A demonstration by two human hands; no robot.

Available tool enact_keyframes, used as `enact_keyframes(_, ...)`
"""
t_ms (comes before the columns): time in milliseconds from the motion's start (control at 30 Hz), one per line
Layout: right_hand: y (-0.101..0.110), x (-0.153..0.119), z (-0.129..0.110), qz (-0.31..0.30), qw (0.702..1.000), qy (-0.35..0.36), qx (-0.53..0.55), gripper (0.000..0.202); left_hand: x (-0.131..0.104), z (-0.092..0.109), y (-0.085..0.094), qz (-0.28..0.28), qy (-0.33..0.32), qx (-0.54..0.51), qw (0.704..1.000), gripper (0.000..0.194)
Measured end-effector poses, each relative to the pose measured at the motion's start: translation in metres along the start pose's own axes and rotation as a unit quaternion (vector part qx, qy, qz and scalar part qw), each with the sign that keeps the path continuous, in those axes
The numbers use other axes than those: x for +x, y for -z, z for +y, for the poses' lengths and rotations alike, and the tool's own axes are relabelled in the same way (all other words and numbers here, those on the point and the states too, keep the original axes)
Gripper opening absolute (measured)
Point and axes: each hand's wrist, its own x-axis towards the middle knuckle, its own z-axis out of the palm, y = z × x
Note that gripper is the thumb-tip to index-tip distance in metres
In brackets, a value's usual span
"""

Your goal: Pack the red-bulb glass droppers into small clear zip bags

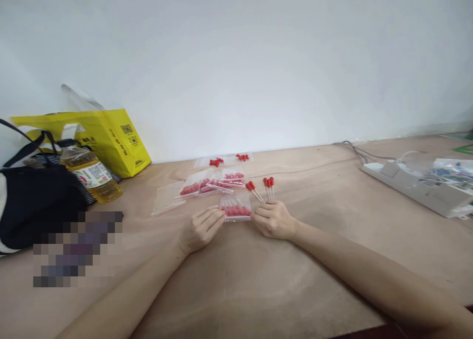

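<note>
Between my hands lies a small clear zip bag (235,211) with a row of red-bulbed droppers in it, bulbs toward me. My left hand (203,226) is closed on the bag's left corner, and my right hand (274,220) pinches its right corner. Several loose droppers (269,182) with red bulbs and pale stems fan out beyond my right hand. Their lower ends are hidden behind it, so I cannot tell whether it touches them. Farther back, filled clear bags (207,184) of red-bulbed droppers overlap, with a flat clear bag (168,198) to their left.
Near the wall lie more bags with red bulbs (216,162). A yellow shopping bag (118,142), an oil bottle (92,174) and a black bag (40,206) stand at left, behind a blurred-out patch. At right are a white power strip (417,188) and cables.
</note>
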Motion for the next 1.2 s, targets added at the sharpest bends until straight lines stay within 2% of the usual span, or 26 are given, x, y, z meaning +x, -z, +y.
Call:
enact_keyframes(200, 0.000, -0.003, 0.003, -0.004, 1.000, -0.009, 0.009, 0.025, 0.002, -0.001, 0.001, -0.042, 0.059, 0.021, 0.997, 0.026)
enact_keyframes(267, 0.000, -0.004, 0.004, -0.012, 1.000, -0.013, 0.013, 0.025, 0.003, -0.002, 0.005, -0.067, 0.080, -0.012, 0.994, 0.031)
enact_keyframes(333, 0.001, -0.005, 0.006, -0.027, 0.999, -0.018, 0.022, 0.025, 0.003, -0.003, 0.009, -0.096, 0.132, -0.078, 0.983, 0.033)
enact_keyframes(400, 0.004, -0.007, 0.008, -0.047, 0.998, -0.021, 0.042, 0.024, 0.004, -0.003, 0.011, -0.109, 0.236, -0.153, 0.953, 0.031)
enact_keyframes(500, 0.007, -0.008, 0.012, -0.078, 0.993, -0.048, 0.076, 0.025, 0.007, -0.004, 0.003, -0.098, 0.434, -0.232, 0.865, 0.023)
enact_keyframes(567, 0.007, -0.009, 0.015, -0.077, 0.988, -0.114, 0.075, 0.027, 0.011, -0.005, -0.009, -0.091, 0.523, -0.248, 0.810, 0.027)
enact_keyframes(600, 0.006, -0.010, 0.017, -0.067, 0.982, -0.163, 0.066, 0.028, 0.014, -0.006, -0.016, -0.090, 0.544, -0.245, 0.797, 0.033)
enact_keyframes(667, 0.002, -0.011, 0.021, -0.038, 0.963, -0.263, 0.042, 0.029, 0.020, -0.008, -0.028, -0.088, 0.560, -0.238, 0.789, 0.045)
enact_keyframes(733, -0.003, -0.013, 0.025, -0.027, 0.943, -0.331, 0.028, 0.028, 0.028, -0.009, -0.036, -0.082, 0.563, -0.259, 0.780, 0.054)
enact_keyframes(800, -0.007, -0.015, 0.029, -0.051, 0.931, -0.360, 0.029, 0.028, 0.037, -0.008, -0.038, -0.092, 0.583, -0.314, 0.744, 0.057)
enact_keyframes(900, -0.010, -0.014, 0.029, -0.119, 0.926, -0.356, 0.038, 0.037, 0.048, -0.004, -0.036, -0.124, 0.622, -0.370, 0.679, 0.050)
enact_keyframes(1000, -0.010, -0.011, 0.028, -0.193, 0.924, -0.327, 0.047, 0.036, 0.051, 0.002, -0.027, -0.146, 0.638, -0.390, 0.647, 0.032)
enact_keyframes(1100, -0.010, -0.009, 0.026, -0.242, 0.917, -0.310, 0.060, 0.038, 0.047, 0.009, -0.010, -0.142, 0.649, -0.403, 0.630, 0.018)
enact_keyframes(1200, -0.011, -0.008, 0.027, -0.264, 0.913, -0.302, 0.069, 0.046, 0.041, 0.012, 0.009, -0.106, 0.652, -0.402, 0.634, 0.017)
